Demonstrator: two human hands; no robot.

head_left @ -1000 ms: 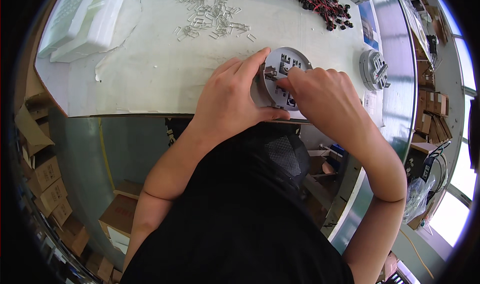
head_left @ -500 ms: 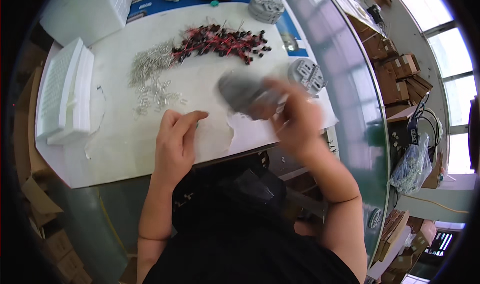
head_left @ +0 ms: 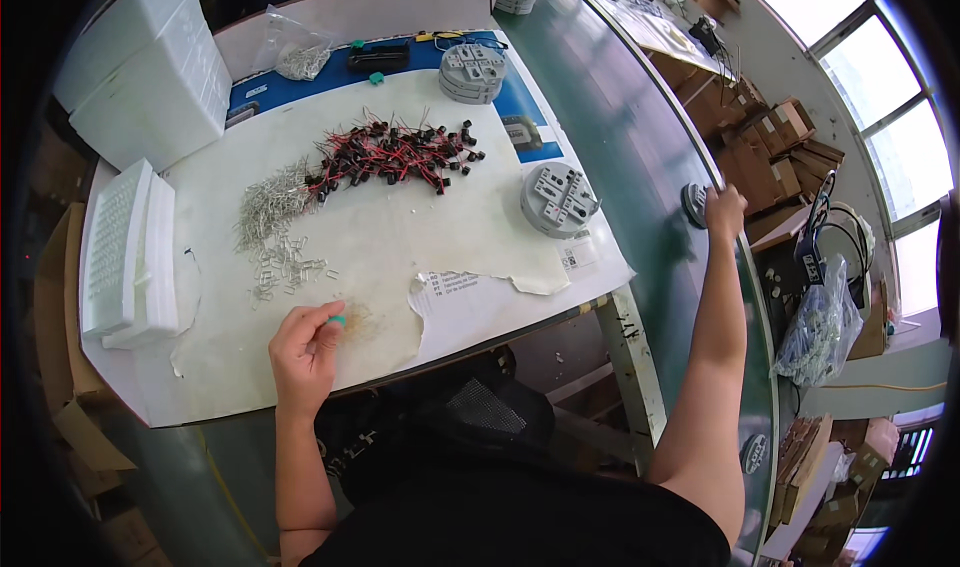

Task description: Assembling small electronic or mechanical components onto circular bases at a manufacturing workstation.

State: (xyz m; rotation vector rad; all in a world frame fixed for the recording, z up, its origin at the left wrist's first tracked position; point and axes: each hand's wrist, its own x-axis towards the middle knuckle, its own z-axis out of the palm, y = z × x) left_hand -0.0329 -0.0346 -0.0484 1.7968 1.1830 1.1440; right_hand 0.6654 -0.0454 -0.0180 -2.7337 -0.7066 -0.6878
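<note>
Far left: white foam trays (head_left: 125,252) stand by the worktable's (head_left: 450,237) left edge. Next, loose wire clips (head_left: 275,207); a careless sweep of your left forearm could scatter them.

Your left hand (head_left: 306,355) is over the near edge, thumb and forefinger pinched on a small green piece (head_left: 338,320). Too slack a pinch and it could drop among the clips.

Mid-table: black components with red leads (head_left: 385,157), tangled; tugging one would likely drag others, perhaps strain a lead. Torn paper sheet (head_left: 465,312) at the near edge, right of centre; its ragged side could snag a sleeve or part.

A stack of grey round housings (head_left: 472,72) sits toward the far right corner, another grey assembly (head_left: 560,199) by the right edge; a knock could push that one off.

On the green conveyor (head_left: 615,137), near its right edge, a grey round housing (head_left: 694,207) touches your right hand (head_left: 727,212). Fingers partly hidden; cannot tell whether they grip. An uneven release so near the edge could tip it over.
</note>
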